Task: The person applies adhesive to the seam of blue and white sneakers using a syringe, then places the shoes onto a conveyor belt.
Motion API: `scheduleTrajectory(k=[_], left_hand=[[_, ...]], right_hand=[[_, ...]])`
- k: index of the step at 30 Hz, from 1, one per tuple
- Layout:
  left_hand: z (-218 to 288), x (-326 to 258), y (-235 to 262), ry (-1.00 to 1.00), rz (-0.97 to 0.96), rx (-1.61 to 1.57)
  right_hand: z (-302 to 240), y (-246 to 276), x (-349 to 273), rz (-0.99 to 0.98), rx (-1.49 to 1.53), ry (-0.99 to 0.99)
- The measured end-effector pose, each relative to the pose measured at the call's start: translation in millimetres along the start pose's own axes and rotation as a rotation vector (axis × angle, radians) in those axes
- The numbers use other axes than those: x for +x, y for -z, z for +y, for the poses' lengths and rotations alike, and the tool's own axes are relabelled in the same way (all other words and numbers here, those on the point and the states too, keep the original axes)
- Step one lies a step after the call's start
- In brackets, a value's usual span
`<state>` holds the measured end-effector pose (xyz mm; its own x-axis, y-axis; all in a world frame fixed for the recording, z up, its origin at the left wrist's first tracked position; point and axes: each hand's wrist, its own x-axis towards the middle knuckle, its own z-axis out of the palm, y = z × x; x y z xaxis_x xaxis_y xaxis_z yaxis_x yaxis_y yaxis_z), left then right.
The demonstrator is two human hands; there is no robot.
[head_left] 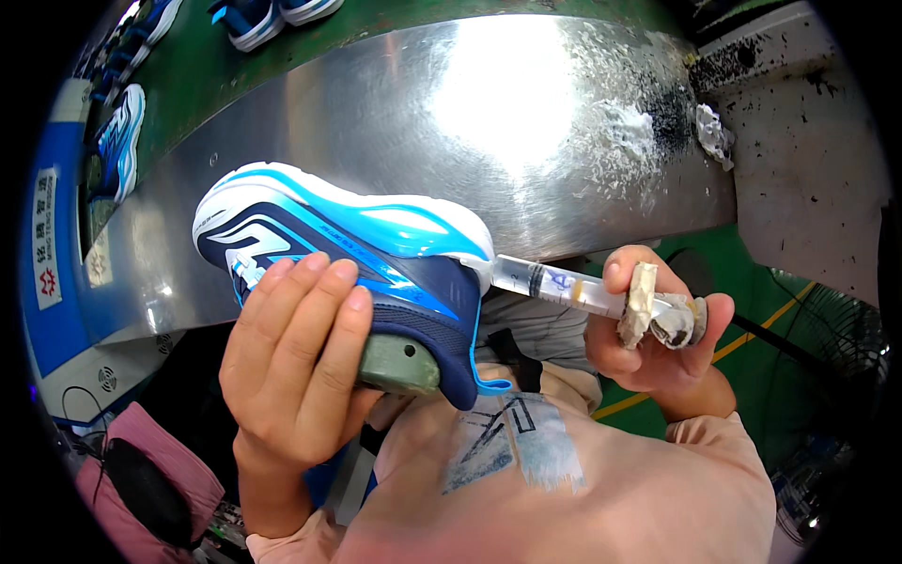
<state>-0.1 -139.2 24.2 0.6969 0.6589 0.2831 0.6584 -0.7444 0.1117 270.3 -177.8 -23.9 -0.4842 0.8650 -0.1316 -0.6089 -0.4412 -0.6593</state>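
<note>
A navy and bright-blue sports shoe [376, 235] with a white sole lies tilted on its side in front of me, sole facing away. My left hand [301, 357] wraps over its upper, the fingers closed on the lace side. A green shoe last [402, 365] fills the shoe's opening. My right hand [658, 324] grips a clear plastic syringe [554, 284], its flange and plunger crusted with dried whitish stuff. The syringe's tip meets the shoe's heel where sole and upper join. A blue pull loop [492, 385] sticks out at the heel.
A shiny metal worktop [310, 113] curves ahead of me, smeared with white residue [625, 132] at the right beside a stained grey panel [799, 150]. Beyond it, more blue shoes [119, 141] stand on a green surface [376, 14]. A pink cloth item [160, 470] is at the lower left.
</note>
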Motion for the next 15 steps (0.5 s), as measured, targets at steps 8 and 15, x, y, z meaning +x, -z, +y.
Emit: scheduleTrajectory(k=[8,15], left_hand=[[-41,29,13,-0.069,-0.155,-0.025],[-64,67,18,-0.311,-0.334,0.055]], right_hand=[[27,-14,21,0.109,0.077,0.048],[43,-24,34,0.174,0.182,0.107]])
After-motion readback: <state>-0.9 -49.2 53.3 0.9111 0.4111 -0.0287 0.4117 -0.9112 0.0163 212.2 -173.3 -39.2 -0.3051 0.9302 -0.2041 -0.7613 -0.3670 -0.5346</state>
